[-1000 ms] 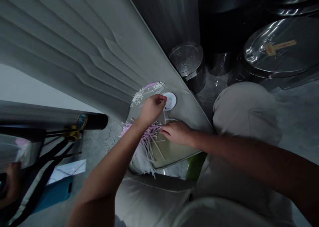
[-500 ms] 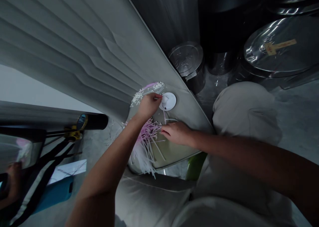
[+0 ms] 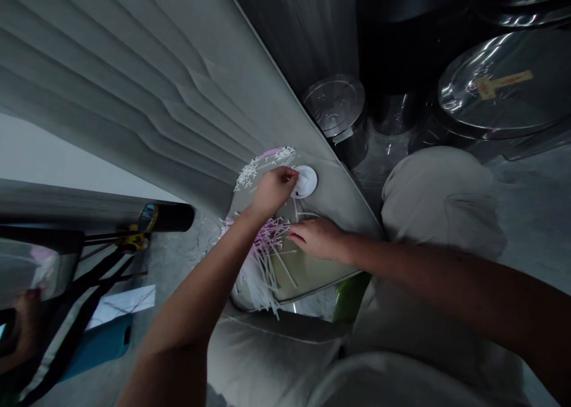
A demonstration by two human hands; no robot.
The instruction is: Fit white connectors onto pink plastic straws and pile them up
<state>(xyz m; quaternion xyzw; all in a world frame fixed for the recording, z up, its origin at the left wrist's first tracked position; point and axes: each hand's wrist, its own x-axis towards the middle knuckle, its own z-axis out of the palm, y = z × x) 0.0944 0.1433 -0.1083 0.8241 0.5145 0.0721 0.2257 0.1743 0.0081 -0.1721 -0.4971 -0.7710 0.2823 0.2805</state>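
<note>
Shredded paper strips point(image 3: 267, 246), white and pink, lie in a loose heap under the L hand point(image 3: 273, 191) w/ more spilling past the lower edge of a pale glossy panel point(image 3: 307, 273); finer white crumbs sit higher up, just above that hand. L fingers are drawn into a narrow pinch touching the rim of a white round disc point(image 3: 306, 182); can't tell if they hold a strip or the disc itself. R hand point(image 3: 316, 238) lies nearly open, fingers slightly curled, resting on the strips at the heap's right side, no clear hold. Surface around them is grey padded upholstery point(image 3: 339, 199) running up to grey pleated fabric point(image 3: 134, 97). Beyond, on a grey concrete floor point(image 3: 535, 216): steel canister point(image 3: 334, 112), big steel lid point(image 3: 499, 83) w/ tan label point(image 3: 504, 84), black drum point(image 3: 401, 44), beige cushion point(image 3: 439, 202). Green object point(image 3: 350, 297) shows just below panel, mostly hidden, kind unclear. Lower left: black strap point(image 3: 84, 288), yellow clip point(image 3: 131, 242), white sheet point(image 3: 122, 307), blue item point(image 3: 96, 347). Skin-toned shape point(image 3: 22, 329) cut off at far left edge; can't tell if reflection or another person's hand.
</note>
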